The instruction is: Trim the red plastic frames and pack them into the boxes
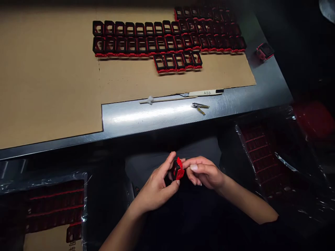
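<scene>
Left hand: grip closed on the red-and-black plastic frame, thumb and fingers at its left side.
Right hand: grip closed on the same frame, fingertips at its right side.
Frame position: between both hands, in front of the worktop.
On worktop: cardboard sheet, rows of matching frames, marker labelled A55.

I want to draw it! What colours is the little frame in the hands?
Red and black: the small plastic frame is mostly red with black parts. The head view shows it best.
</scene>
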A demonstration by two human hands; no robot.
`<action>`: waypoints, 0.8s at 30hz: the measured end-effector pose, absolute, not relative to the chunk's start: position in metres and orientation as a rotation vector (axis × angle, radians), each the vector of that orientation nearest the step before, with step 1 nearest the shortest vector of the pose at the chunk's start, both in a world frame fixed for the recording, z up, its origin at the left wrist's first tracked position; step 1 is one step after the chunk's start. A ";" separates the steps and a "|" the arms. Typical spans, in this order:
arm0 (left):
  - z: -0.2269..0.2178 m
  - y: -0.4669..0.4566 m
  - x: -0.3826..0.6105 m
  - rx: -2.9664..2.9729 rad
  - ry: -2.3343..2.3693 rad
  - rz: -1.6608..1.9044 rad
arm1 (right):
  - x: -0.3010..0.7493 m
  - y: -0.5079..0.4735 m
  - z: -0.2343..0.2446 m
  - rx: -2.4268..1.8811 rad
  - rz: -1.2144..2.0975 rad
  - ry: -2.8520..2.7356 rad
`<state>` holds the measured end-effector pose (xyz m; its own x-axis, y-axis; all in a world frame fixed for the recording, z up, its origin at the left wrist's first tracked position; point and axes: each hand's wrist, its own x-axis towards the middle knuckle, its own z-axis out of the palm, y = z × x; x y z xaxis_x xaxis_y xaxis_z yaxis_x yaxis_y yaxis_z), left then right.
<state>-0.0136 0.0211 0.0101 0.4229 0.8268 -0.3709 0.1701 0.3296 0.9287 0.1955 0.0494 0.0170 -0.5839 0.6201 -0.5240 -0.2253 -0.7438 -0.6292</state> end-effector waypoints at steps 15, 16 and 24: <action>0.010 0.016 -0.018 1.251 1.140 0.685 | 0.190 0.046 0.027 -1.147 2.198 -1.015; 0.010 0.015 -0.018 1.211 1.154 0.691 | 0.190 0.045 0.027 -1.146 2.190 -1.026; 0.012 0.022 -0.021 1.269 1.231 0.692 | 0.190 0.046 0.016 -1.055 2.323 -0.758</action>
<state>-0.0205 0.0222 0.0123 0.2683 0.9181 -0.2917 0.2282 0.2337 0.9452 0.1896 0.0457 0.0160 -0.5905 0.6162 -0.5212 -0.1900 -0.7338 -0.6523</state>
